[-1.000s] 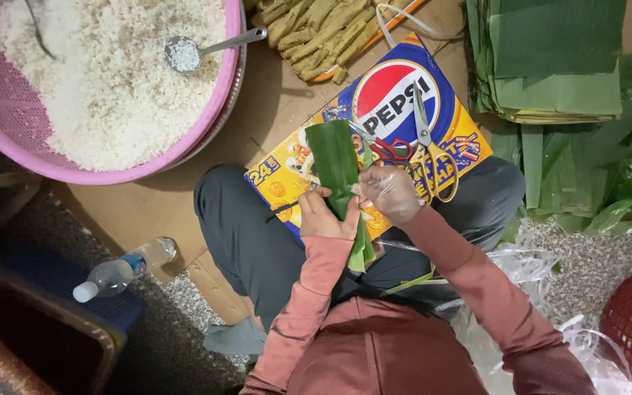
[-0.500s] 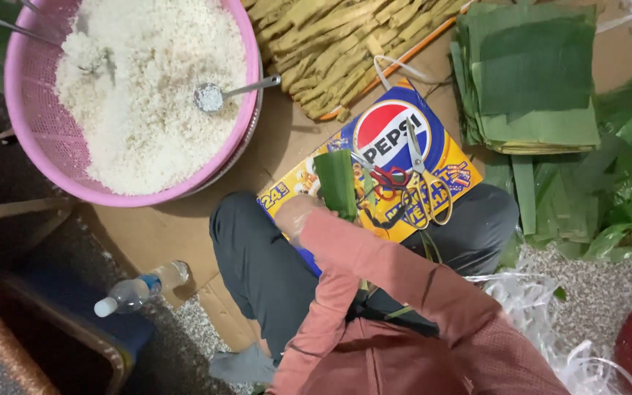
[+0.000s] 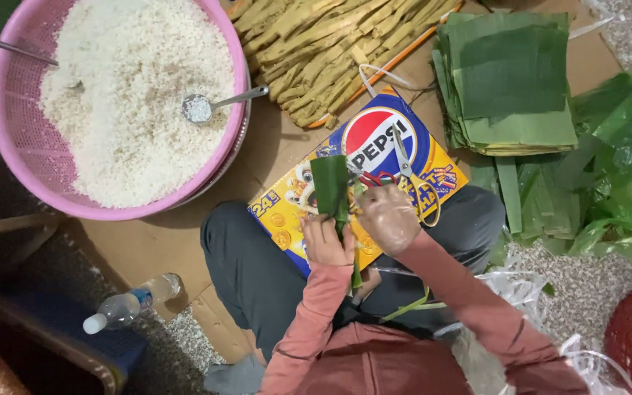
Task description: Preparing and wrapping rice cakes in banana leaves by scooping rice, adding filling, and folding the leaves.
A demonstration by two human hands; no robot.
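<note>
Fingers (image 3: 327, 225) of the left hand (image 3: 328, 241) curl round the lower part of a folded green leaf (image 3: 330, 189), holding it upright over the lap. Close beside it, the right hand (image 3: 389, 218) wears a clear glove; its fingers are bent in toward the leaf's edge, but whether they grip it cannot be told. Both sleeves are reddish pink.

Under the hands lies a flat printed cardboard box (image 3: 374, 146) in blue and yellow, resting across the person's dark trousers. A pair of scissors (image 3: 407, 172) lies on the box just beyond the right hand.

Farther out on the floor, a pink basket (image 3: 9, 168) full of white rice (image 3: 133, 110) sits to the left, with a metal spoon (image 3: 206, 106) lying in the rice. Ahead is a heap of pale yellow-green strips (image 3: 323, 44). To the right is a stack of cut green leaves (image 3: 510, 80). A plastic water bottle (image 3: 129, 303) lies near the left knee.
</note>
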